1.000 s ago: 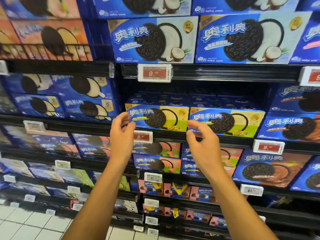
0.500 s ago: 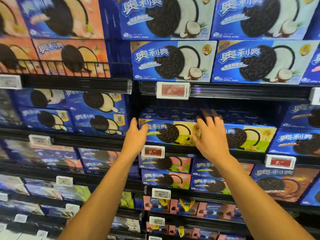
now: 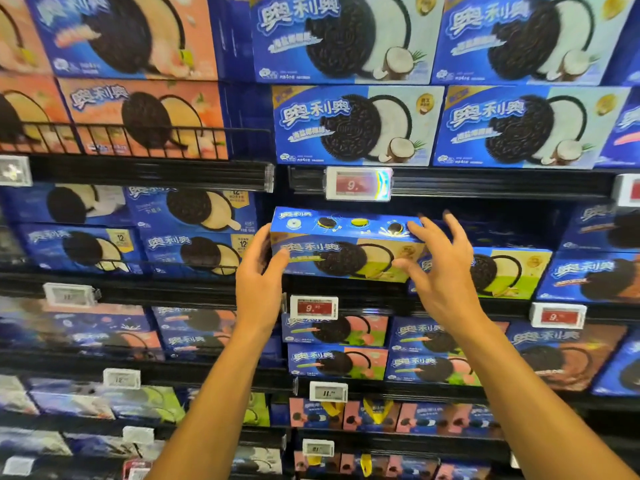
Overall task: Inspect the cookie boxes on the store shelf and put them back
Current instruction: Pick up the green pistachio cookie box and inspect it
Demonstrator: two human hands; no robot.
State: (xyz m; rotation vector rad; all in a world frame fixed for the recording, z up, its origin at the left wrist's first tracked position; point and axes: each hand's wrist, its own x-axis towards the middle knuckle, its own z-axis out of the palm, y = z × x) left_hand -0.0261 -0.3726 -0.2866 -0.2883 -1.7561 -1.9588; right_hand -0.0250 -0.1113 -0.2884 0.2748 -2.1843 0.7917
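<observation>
the cookie box [image 3: 346, 249] with the yellow-green front is now riding out of its row, lifted and drawn toward the camera so that its blue top panel is showing, where half a second ago it was still sitting flush on the shelf with both hands only reaching in; that is reading as the pick-up being done and the inspection about to begin. the left hand [image 3: 258, 271] is gripping the box's left end, thumb curling onto the front face and fingers wrapping behind at nine o'clock of the box. the right hand [image 3: 438, 268] is grasping the right end at three o'clock, fingers spreading over the top edge and thumb pressing the front. the twin box [image 3: 512, 271] is staying seated on the shelf just beside it at three o'clock, partly behind the right hand. for room, the upper shelf rail [image 3: 485, 183] and its price tag [image 3: 358, 184] are hanging close at twelve o'clock, so lifting higher is looking tight (pulling straight out seems the safer line). at six o'clock the lower price tag [image 3: 313, 307] is sitting on the shelf lip, just beneath the box's bottom edge. at nine o'clock the neighbouring stack of blue boxes [image 3: 194, 233] is standing near the left knuckles.
</observation>
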